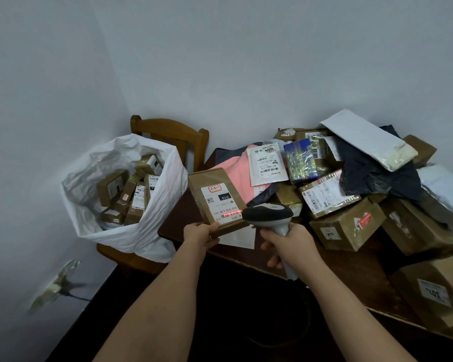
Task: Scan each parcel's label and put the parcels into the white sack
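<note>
Two hands work one parcel here, and by the look of it the scanning step is in hand: a red scan line lies across the barcode at the near edge of the label [221,203].

Largest first. To the right of both grips, and beyond them, a dark wooden table [351,265] carries a heap of unscanned parcels [351,184]: brown cartons, grey and white mailer bags, a pink one. Left of the grips, the white sack [131,194] sits open-mouthed on a wooden chair [168,131], already holding a good many small brown boxes. Between sack and heap, the flat brown parcel [216,199] is held tilted up over the table's corner, label towards the camera. The left hand [200,235] pinches its near lower corner, thumb on the face and fingers curled beneath. Just right of that grip, the right hand [289,242] is wrapped round the handle of the grey scanner [268,214], whose head almost meets the label's lower edge.

Next, I judge, the parcel must swing left from the grip and drop into the sack's mouth. Little blocks that path; the sack's near rim stands fairly high, and the boxes inside are piled towards its far side. A white sheet [237,239] lies on the table directly under the held parcel.
</note>
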